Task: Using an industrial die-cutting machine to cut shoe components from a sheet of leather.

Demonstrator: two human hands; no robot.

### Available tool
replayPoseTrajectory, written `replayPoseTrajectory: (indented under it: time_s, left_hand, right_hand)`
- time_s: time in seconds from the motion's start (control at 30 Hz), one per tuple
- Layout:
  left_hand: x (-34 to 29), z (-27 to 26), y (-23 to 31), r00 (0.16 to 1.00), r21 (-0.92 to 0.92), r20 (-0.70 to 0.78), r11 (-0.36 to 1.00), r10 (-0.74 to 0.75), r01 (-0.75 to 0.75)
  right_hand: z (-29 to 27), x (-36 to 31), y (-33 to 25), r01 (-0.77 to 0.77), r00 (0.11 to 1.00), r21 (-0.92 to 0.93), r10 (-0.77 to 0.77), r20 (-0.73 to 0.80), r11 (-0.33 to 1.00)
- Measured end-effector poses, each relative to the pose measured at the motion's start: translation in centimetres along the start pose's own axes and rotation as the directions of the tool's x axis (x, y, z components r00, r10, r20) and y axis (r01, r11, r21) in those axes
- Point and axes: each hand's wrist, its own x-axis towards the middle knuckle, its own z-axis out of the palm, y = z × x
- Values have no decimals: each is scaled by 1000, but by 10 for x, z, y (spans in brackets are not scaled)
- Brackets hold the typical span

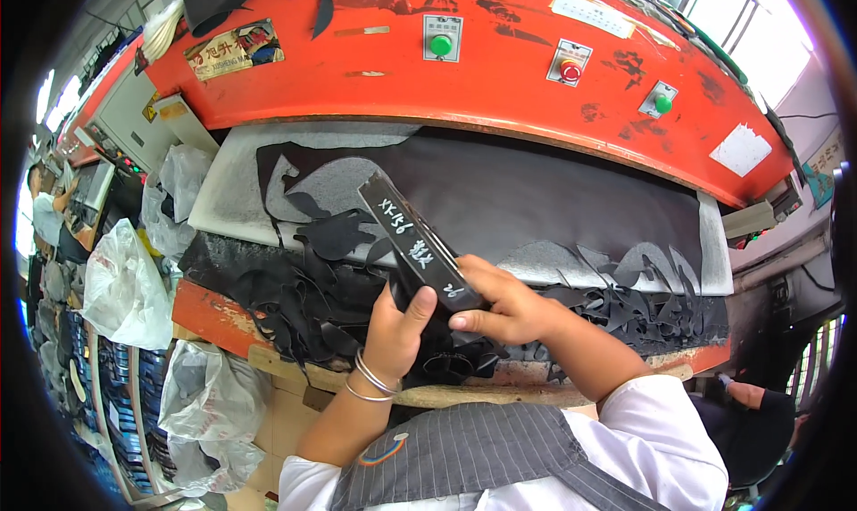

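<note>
Dark block (412,239): was held tilted
Left hand (397,331): gripped its near end
Right hand (507,304): gripped it too
Black sheet (580,199): lay on a pale board (217,199)
Black scraps (299,310): lay heaped nearer

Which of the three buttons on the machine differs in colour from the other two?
The middle button: it is red, while the left button and the right button are green.

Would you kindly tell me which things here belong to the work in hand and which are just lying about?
Seemingly in use: black block, held by left hand and right hand; black sheet; white board beneath it; red machine.
Apparently lying about: black scraps; plastic bags.
</note>
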Motion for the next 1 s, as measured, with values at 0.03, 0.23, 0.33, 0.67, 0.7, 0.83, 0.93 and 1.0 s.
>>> replayPoseTrajectory:
  time_s: [0.03, 0.23, 0.33, 0.67, 0.7, 0.83, 0.93, 1.0]
  left_hand:
    - [1, 2, 0, 995, 90, -41, 992, 89, -85]
    - [5, -29, -3, 952, 70, -305, 996, -35, 59]
    - [8, -75, -5, 874, -267, -446, 961, -195, 78]
    - [-7, -228, 69, 939, 971, -191, -82, 288, 223]
    - [2, -218, 76, 834, 942, -141, -186, 533, 278]
    - [67, -165, 59, 940, 933, -84, 358, 330, -42]
    - [108, -147, -7, 973, 867, 77, 468, 217, -173]
    - [131, -140, -43, 988, 862, 89, 486, 129, -141]
  right_hand:
    - [5, 4, 5, 59, 998, -55, -59, 4, 997]
    - [21, 20, 9, -21, 1000, -6, 21, -1, 1000]
    - [-3, 18, -2, -100, 995, -46, 99, -16, 994]
    - [-29, 33, 95, -39, 998, -828, 56, -10, 559]
    - [-23, 35, 102, -75, 990, -855, 138, -4, 514]
    - [-13, 52, 121, -181, 956, -895, 288, -62, 407]
    - [-3, 52, 137, -100, 991, -915, 118, -58, 391]
    - [5, 58, 136, -134, 985, -902, 153, -77, 410]
